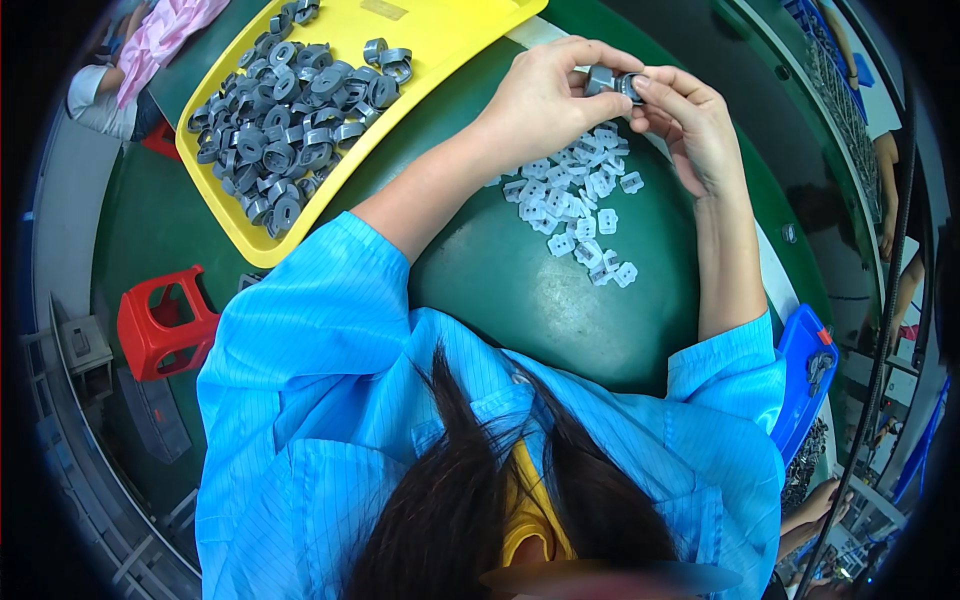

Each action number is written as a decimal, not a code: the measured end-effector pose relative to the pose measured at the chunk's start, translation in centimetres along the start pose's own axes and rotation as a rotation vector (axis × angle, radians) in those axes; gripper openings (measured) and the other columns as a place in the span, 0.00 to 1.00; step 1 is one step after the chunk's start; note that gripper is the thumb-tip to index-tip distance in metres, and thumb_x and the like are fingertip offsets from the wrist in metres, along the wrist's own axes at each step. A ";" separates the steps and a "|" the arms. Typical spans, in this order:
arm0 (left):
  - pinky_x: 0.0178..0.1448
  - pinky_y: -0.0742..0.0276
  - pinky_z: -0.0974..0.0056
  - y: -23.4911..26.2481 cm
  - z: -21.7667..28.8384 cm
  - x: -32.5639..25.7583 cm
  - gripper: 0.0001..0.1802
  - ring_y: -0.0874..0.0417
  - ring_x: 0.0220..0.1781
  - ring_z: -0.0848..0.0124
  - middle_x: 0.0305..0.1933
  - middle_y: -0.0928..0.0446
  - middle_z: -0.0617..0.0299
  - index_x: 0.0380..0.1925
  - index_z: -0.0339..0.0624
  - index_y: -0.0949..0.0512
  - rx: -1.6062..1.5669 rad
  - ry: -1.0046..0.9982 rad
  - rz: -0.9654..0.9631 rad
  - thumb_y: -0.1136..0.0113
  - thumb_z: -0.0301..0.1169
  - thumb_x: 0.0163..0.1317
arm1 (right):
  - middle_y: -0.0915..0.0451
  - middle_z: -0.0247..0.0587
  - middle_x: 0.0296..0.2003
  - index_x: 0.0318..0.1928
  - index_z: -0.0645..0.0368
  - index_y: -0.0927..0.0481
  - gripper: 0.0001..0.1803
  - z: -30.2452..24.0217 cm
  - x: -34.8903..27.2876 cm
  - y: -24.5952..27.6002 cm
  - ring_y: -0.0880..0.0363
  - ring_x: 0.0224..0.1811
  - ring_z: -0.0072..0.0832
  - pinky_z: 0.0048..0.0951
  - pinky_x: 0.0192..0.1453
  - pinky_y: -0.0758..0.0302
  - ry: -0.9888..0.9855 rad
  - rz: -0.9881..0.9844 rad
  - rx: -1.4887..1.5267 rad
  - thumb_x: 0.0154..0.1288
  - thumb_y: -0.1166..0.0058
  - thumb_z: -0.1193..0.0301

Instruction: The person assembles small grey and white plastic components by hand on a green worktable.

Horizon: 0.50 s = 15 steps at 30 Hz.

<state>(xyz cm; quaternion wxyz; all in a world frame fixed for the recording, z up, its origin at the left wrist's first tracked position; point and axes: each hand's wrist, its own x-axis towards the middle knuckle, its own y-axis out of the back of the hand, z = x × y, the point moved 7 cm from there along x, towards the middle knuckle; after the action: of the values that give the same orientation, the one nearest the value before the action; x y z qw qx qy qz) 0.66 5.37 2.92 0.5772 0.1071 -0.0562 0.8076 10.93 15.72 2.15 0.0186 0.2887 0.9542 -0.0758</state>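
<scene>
you've got one small grey ring part [612,82] pinched between both hands, held up over the far side of the green table [520,290], just above the pile of small white clips [580,205]. left hand [545,95] wraps it from the left, fingers curled tight, thumb and forefinger closed on the part's left end. right hand [690,125] meets it from the right, fingertips [640,85] closed on the other end, remaining fingers loosely bent. can't tell whether a white clip is already in there, the fingers cover it.

white clips lie scattered on the table right below your hands, spreading toward you. yellow tray [440,40] sits to your left, well apart from the hands, its near half heaped with more grey ring parts [285,120]. blue tray [805,380] by your right elbow at the table edge. red stool [160,325] on the floor to your left. your blue sleeves [320,330] come in from the lower edge.
</scene>
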 end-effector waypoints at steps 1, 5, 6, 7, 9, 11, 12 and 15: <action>0.54 0.21 0.69 0.3 0.1 0.1 0.18 0.18 0.47 0.74 0.46 0.20 0.58 0.51 0.34 0.23 0.002 -0.005 0.001 0.37 0.22 0.59 | 0.17 0.38 0.32 0.42 0.66 0.18 0.10 -0.3 -0.2 0.0 0.19 0.33 0.19 0.18 0.37 0.21 0.005 -0.002 -0.002 0.62 0.39 0.73; 0.52 0.20 0.70 0.3 -0.1 0.1 0.18 0.16 0.44 0.73 0.43 0.18 0.57 0.51 0.33 0.22 -0.025 0.046 -0.078 0.37 0.22 0.59 | 0.17 0.42 0.32 0.45 0.69 0.21 0.12 -0.7 -0.7 -0.3 0.16 0.35 0.23 0.19 0.41 0.18 -0.043 -0.049 -0.046 0.61 0.40 0.78; 0.52 0.20 0.69 0.3 -0.1 0.1 0.18 0.16 0.44 0.73 0.43 0.18 0.56 0.51 0.33 0.22 -0.016 0.048 -0.077 0.37 0.22 0.59 | 0.17 0.42 0.32 0.45 0.69 0.21 0.12 -0.9 -0.7 -0.3 0.16 0.34 0.23 0.19 0.41 0.18 -0.013 -0.023 -0.089 0.61 0.40 0.78; 0.52 0.20 0.69 0.4 -0.2 0.1 0.18 0.16 0.44 0.73 0.43 0.18 0.56 0.51 0.33 0.22 -0.006 0.050 -0.076 0.37 0.22 0.59 | 0.16 0.42 0.32 0.44 0.68 0.21 0.12 -1.0 -0.7 -0.3 0.16 0.32 0.23 0.19 0.40 0.18 0.018 0.004 -0.132 0.61 0.40 0.78; 0.52 0.20 0.69 0.3 -0.4 0.1 0.17 0.16 0.45 0.72 0.44 0.18 0.56 0.51 0.33 0.22 0.013 0.060 -0.066 0.38 0.22 0.60 | 0.16 0.41 0.32 0.43 0.69 0.20 0.11 -0.6 -0.7 -0.9 0.16 0.31 0.22 0.19 0.39 0.18 0.050 0.034 -0.137 0.60 0.40 0.78; 0.52 0.20 0.69 0.5 -0.5 0.2 0.18 0.16 0.44 0.72 0.43 0.18 0.55 0.52 0.33 0.22 0.005 0.103 -0.008 0.40 0.22 0.60 | 0.16 0.41 0.32 0.42 0.69 0.20 0.11 -1.5 -0.9 -1.1 0.17 0.31 0.21 0.19 0.39 0.19 0.200 0.167 -0.345 0.60 0.40 0.77; 0.52 0.20 0.69 0.6 -0.4 0.3 0.16 0.16 0.43 0.72 0.43 0.18 0.55 0.50 0.32 0.22 0.021 0.066 0.020 0.41 0.22 0.61 | 0.16 0.39 0.31 0.42 0.69 0.19 0.11 -1.5 -0.9 -1.0 0.17 0.31 0.20 0.19 0.39 0.20 0.273 0.235 -0.482 0.59 0.40 0.77; 0.52 0.20 0.70 0.8 -0.4 0.7 0.14 0.16 0.42 0.73 0.42 0.18 0.56 0.47 0.32 0.22 -0.109 0.003 0.063 0.41 0.21 0.61 | 0.16 0.39 0.31 0.42 0.68 0.18 0.11 -2.4 -1.3 -1.6 0.18 0.33 0.19 0.19 0.40 0.21 0.473 0.248 -0.407 0.59 0.39 0.77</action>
<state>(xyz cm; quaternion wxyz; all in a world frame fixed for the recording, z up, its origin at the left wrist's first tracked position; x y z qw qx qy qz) -0.35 5.79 2.68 0.5568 0.0724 -0.1025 0.8211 11.17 14.01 4.87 -0.1370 0.4027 0.8853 0.1880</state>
